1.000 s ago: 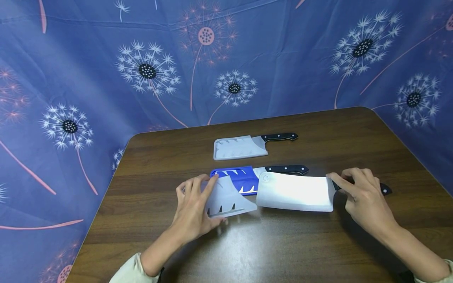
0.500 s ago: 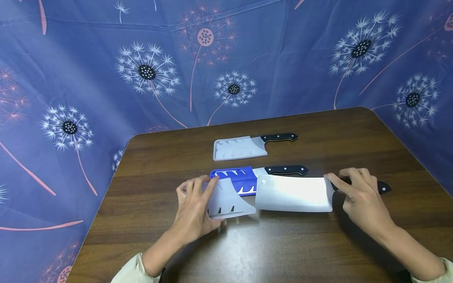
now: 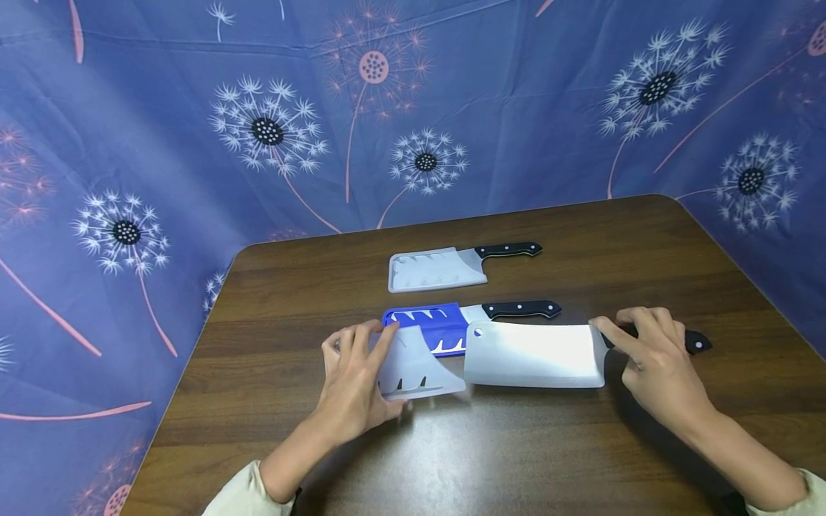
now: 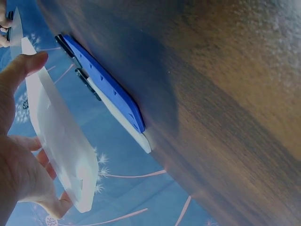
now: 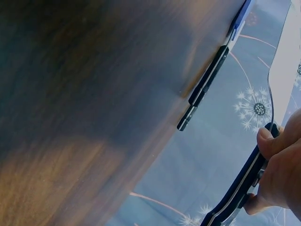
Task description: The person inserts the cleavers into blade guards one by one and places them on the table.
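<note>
My left hand (image 3: 353, 380) grips a white slotted blade sheath (image 3: 419, 369) between thumb and fingers; in the left wrist view the sheath (image 4: 59, 127) is held above the table. My right hand (image 3: 661, 358) holds a large cleaver (image 3: 535, 355) by its black handle (image 5: 240, 183), the bare blade pointing left. Between the blade's end and the sheath's open side lies a narrow gap in the head view. Behind them a knife in a blue sheath (image 3: 445, 333) lies on the table, partly covered by the white sheath and the cleaver.
Farther back lies a smaller cleaver in a white sheath (image 3: 432, 270), its black handle to the right. The brown wooden table (image 3: 503, 451) has rounded back corners. A blue dandelion-print cloth (image 3: 516, 129) hangs behind it.
Both hands keep their holds. The cleaver and right hand appear shifted very slightly left in the head view, and the glare at the blade's hole has changed. The other knives stay put.
</note>
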A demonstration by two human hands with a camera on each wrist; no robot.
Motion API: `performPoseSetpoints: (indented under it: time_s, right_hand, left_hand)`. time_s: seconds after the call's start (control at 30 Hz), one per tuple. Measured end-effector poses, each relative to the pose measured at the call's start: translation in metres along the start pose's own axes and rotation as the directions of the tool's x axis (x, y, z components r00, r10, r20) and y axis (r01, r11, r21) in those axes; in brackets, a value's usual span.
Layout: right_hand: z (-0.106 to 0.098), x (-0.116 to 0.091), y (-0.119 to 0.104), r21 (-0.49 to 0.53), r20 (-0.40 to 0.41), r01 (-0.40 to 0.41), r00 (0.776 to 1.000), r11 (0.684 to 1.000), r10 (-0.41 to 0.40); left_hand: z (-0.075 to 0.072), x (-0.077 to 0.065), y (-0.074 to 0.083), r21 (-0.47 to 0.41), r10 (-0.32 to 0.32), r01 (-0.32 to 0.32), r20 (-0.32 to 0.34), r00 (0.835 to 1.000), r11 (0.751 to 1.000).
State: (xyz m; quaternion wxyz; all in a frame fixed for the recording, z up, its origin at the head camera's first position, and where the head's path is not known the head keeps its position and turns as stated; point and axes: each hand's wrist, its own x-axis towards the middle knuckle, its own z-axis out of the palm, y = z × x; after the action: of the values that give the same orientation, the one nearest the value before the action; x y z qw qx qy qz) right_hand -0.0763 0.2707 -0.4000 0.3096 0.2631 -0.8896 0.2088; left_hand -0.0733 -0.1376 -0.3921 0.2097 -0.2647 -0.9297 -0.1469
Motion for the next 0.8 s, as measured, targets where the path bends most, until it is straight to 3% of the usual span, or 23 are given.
performPoseSetpoints:
  time_s: [0.33, 0.57, 0.8]
  right_hand:
    - [0.005, 0.004, -0.007, 0.012, -0.015, 0.025, 1.000, 1.000, -0.025]
    - [0.012, 0.007, -0.015, 0.046, 0.036, 0.053, 0.998, 0.998, -0.055]
    - [0.019, 0.011, -0.017, 0.046, -0.025, 0.071, 0.997, 0.996, -0.070]
  left_hand:
    - [0.003, 0.002, 0.002, -0.001, 0.009, -0.009, -0.022, 1.000, 1.000]
    - [0.006, 0.007, 0.009, 0.025, 0.063, -0.063, 0.002, 0.998, 0.998]
    - [0.008, 0.008, 0.014, 0.030, 0.061, -0.062, 0.019, 0.998, 0.998]
